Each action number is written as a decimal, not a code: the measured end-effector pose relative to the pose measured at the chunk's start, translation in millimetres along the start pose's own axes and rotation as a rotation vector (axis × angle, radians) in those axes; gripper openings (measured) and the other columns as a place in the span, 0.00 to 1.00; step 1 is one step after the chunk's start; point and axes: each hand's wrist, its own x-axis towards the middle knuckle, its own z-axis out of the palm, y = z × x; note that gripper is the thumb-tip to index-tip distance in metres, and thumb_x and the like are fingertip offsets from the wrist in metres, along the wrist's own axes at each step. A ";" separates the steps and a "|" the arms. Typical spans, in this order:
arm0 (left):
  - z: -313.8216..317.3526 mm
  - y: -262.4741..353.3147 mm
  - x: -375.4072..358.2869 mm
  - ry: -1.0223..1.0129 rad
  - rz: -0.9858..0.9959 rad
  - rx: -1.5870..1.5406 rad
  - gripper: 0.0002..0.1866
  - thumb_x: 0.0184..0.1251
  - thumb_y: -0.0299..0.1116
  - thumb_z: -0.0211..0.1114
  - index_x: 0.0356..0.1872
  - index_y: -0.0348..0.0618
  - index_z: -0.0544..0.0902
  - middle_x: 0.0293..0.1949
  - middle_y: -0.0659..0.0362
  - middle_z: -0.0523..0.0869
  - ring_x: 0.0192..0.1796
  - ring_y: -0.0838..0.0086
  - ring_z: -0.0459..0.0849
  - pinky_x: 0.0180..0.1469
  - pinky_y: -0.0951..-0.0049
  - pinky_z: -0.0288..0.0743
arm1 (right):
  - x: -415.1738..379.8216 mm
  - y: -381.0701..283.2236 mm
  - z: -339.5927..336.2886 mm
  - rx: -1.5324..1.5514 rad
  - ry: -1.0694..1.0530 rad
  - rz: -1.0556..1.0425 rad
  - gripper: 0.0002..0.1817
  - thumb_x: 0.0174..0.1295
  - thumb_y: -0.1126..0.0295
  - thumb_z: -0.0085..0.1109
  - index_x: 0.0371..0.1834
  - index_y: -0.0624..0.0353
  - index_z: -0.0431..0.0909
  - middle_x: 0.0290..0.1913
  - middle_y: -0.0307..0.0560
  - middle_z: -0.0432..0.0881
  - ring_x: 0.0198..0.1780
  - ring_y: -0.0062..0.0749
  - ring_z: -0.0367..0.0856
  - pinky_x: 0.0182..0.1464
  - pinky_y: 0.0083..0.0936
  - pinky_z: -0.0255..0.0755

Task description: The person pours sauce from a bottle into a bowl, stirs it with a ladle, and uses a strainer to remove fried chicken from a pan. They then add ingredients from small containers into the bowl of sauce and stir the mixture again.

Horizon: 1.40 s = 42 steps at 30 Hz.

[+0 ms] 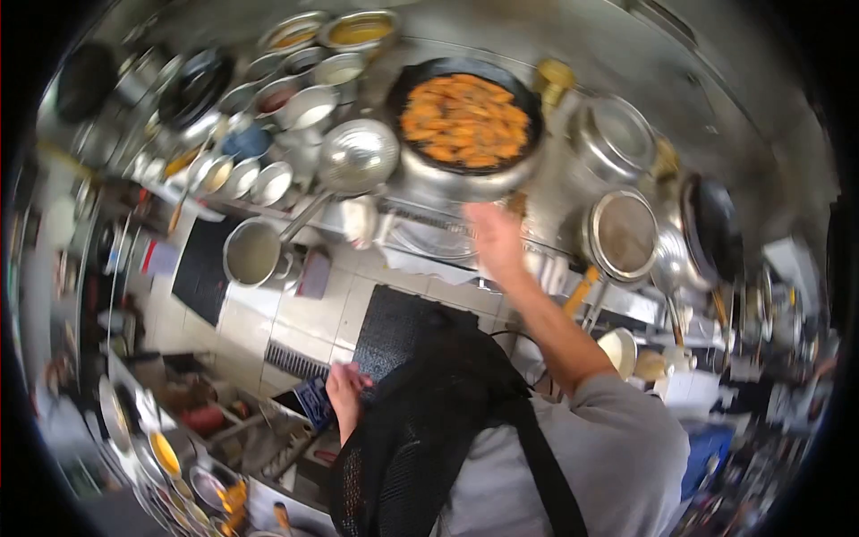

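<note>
My right hand (494, 234) reaches forward to the front edge of the stove, just below a black pan (394, 103) full of orange-brown fried pieces (465, 121). Motion blur smears its fingers, and whether anything is in them cannot be made out. Low on the left, near my waist, my left hand (347, 387) has its fingers curled together; what they hold, if anything, is too small to name. A metal perforated ladle (358, 157) lies left of the pan, its handle pointing down toward a metal pot (255, 252).
Several bowls (309, 107) crowd the counter at the upper left. On the right are a lidded pot (617, 134), a round strainer (622, 234) and dark woks (711, 228). Below lies a black floor mat (398, 327). More containers (165, 452) line the lower left.
</note>
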 end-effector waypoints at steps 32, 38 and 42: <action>344.4 146.4 262.7 -0.249 0.620 1.384 0.22 0.68 0.25 0.53 0.61 0.31 0.61 0.44 0.28 0.82 0.45 0.32 0.82 0.50 0.41 0.75 | 85.0 76.2 -153.4 -0.834 -0.032 0.809 0.23 0.71 0.64 0.52 0.67 0.62 0.70 0.36 0.73 0.84 0.41 0.70 0.84 0.46 0.59 0.77; 345.8 140.6 291.8 -0.365 0.394 1.350 0.21 0.63 0.24 0.55 0.56 0.29 0.62 0.44 0.28 0.82 0.47 0.33 0.83 0.52 0.42 0.75 | 129.4 137.1 -117.6 -0.897 -0.182 0.827 0.21 0.68 0.65 0.54 0.62 0.60 0.77 0.40 0.75 0.84 0.49 0.68 0.84 0.52 0.55 0.77; 343.2 111.0 311.3 -0.488 0.433 1.168 0.22 0.62 0.24 0.54 0.55 0.28 0.60 0.39 0.27 0.83 0.45 0.31 0.82 0.54 0.40 0.73 | 118.5 156.0 -92.0 -0.526 -0.170 0.856 0.16 0.63 0.67 0.59 0.49 0.67 0.82 0.40 0.72 0.85 0.48 0.67 0.85 0.52 0.52 0.77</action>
